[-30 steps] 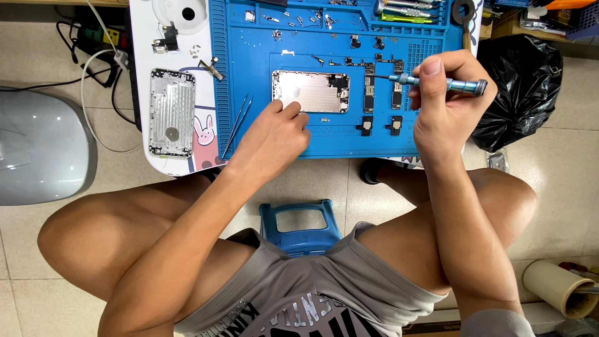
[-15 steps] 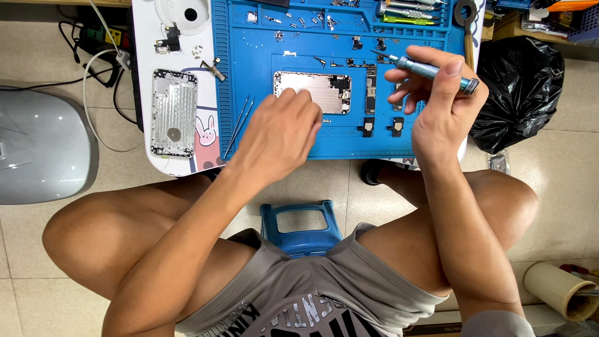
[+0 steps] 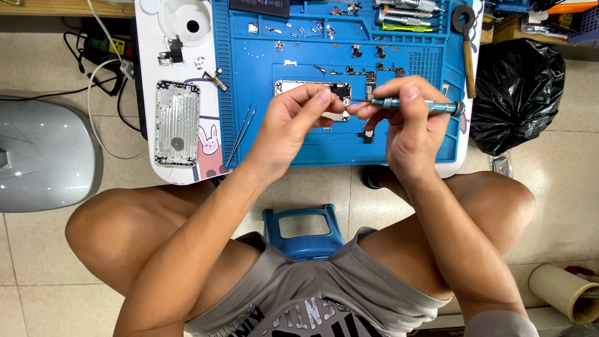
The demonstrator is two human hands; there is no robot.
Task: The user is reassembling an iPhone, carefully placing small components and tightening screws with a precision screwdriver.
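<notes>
Frame centre, over blue mat (image 3: 399,140): my right hand (image 3: 405,128) grips teal screwdriver (image 3: 412,105); my left hand (image 3: 299,122) pinches its tip, fingers closed.

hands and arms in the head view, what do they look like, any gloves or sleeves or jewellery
Both are bare: the left hand and right hand wear no gloves, and no ring, watch or wristband shows. The forearms are uncovered all the way to the bottom of the picture, with no sleeves in view. Fingernails are short and plain. The person wears grey shorts with dark lettering.
</notes>
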